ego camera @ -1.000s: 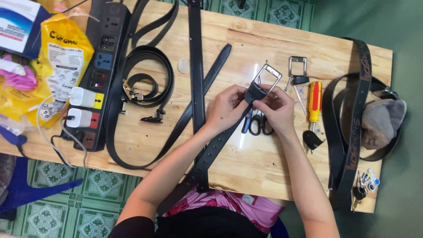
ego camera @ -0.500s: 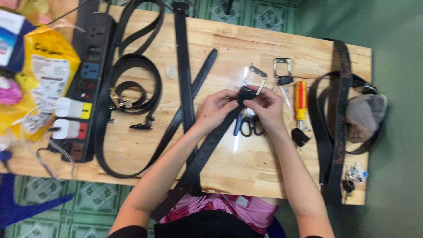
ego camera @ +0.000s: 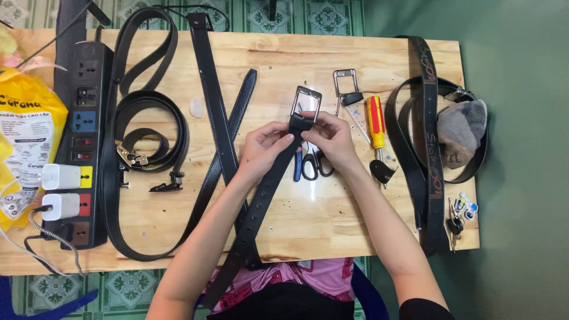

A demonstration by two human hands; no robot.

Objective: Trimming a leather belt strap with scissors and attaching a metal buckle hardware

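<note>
Two bare hands meet near the middle of a pale wooden counter (ego camera: 355,237) that stands on green patterned floor tiles (ego camera: 71,290). The left hand (ego camera: 267,151) and the right hand (ego camera: 332,139) both pinch the end of a black belt (ego camera: 261,201), each grip closed on the strap just below its square metal buckle (ego camera: 306,104); from there the belt runs down toward 7 o'clock and off the counter's near edge. Blue-handled scissors (ego camera: 308,166) lie partly under the right hand. At 3 o'clock from the hands sit a second loose buckle (ego camera: 345,83) and a red and yellow screwdriver (ego camera: 376,121), with more dark belts (ego camera: 430,148) looped farther right. At 9 o'clock lie coiled belts (ego camera: 148,136) and, along the left edge, a black power strip (ego camera: 83,136) with white chargers (ego camera: 59,189) plugged in. Compared with half a second ago, the hands hold the same belt end at the same spot on the counter; the view has shifted, so the counter sits more squarely in frame.
</note>
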